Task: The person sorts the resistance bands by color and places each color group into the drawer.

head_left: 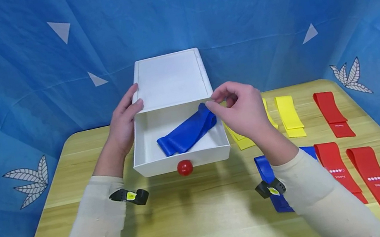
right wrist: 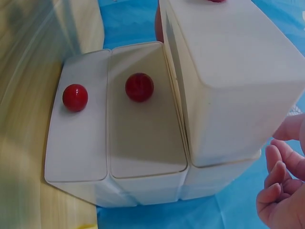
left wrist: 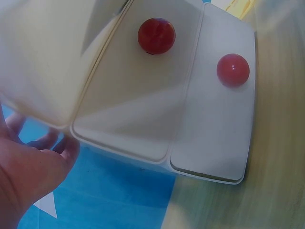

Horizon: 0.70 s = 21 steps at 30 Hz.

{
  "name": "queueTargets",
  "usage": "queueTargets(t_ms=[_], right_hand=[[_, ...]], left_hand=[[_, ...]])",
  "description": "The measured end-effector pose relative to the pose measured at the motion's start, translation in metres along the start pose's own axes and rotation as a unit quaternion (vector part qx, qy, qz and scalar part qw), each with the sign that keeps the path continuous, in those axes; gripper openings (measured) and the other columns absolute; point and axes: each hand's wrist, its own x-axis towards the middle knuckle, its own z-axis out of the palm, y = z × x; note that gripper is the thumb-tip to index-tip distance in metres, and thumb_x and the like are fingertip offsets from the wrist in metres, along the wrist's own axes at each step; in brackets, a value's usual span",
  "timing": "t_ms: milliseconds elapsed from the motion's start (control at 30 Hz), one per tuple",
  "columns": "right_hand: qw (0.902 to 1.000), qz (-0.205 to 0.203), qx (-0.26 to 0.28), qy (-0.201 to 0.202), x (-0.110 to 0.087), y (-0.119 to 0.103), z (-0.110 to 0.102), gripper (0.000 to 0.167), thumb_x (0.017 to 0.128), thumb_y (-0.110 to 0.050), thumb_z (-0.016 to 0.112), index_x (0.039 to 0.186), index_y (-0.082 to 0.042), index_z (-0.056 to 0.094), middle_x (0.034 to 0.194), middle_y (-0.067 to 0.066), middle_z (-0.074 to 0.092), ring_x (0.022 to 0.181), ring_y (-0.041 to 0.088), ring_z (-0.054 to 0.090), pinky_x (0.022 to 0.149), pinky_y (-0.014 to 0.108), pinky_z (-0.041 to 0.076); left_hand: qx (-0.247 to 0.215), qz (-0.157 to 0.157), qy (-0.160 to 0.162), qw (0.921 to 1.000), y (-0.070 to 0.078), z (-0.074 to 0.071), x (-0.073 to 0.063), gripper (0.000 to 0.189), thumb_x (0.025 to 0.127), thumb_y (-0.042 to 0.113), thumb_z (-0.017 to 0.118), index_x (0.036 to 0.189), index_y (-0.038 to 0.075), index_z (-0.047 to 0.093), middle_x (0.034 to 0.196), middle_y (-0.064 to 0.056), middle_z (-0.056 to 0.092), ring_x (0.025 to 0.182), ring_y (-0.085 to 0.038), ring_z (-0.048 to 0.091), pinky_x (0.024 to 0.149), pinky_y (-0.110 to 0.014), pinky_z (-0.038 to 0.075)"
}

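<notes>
A white drawer cabinet (head_left: pixel 170 80) stands at the back of the table, its top drawer (head_left: pixel 182 161) pulled out by a red knob (head_left: pixel 185 168). Inside that drawer lies a folded blue resistance band (head_left: pixel 186 133), slanting up toward the right wall. My left hand (head_left: pixel 124 123) rests its fingertips against the cabinet's left side. Over the drawer's back right corner hovers my right hand (head_left: pixel 240 103), fingers loosely bent, the thumb tip beside the band's upper end. Nothing shows between its fingers. Whether the thumb touches the band I cannot tell.
Two lower drawers (left wrist: pixel 209 114) are closed, each with a red knob (left wrist: pixel 233 70). Right of the cabinet lie yellow bands (head_left: pixel 289 116), red bands (head_left: pixel 375 177) marked Heavy, and blue banding (head_left: pixel 281 201) partly under the right forearm. A blue curtain (head_left: pixel 251 11) hangs behind.
</notes>
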Motion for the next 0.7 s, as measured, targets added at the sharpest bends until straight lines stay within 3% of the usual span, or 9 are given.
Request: queueTargets(t_ms=[333,700], right_hand=[[0.9999,-0.001,0.001,0.013,-0.012,0.009,-0.016,0.014,0.088,-0.022,0.079,0.092,-0.01,0.074,0.075,0.003,0.06,0.067,0.02,0.049,0.055,0.031,0.037],[0.9995,0.005,0.021,0.022,-0.035,0.032,-0.03,0.013,0.088,-0.016,0.078,0.091,-0.004,0.074,0.08,0.005,0.063,0.071,0.021,0.051,0.059,0.027,0.04]], left_hand=[[-0.004,0.001,-0.001,1.0,0.0,0.001,0.002,0.062,0.102,0.038,0.053,0.159,0.03,0.03,0.163,0.003,0.02,0.141,-0.027,0.034,0.107,-0.05,0.038],[-0.012,0.002,0.002,0.9999,-0.002,0.0,0.002,0.062,0.102,0.036,0.054,0.159,0.028,0.03,0.163,0.003,0.019,0.142,-0.026,0.032,0.108,-0.05,0.036]])
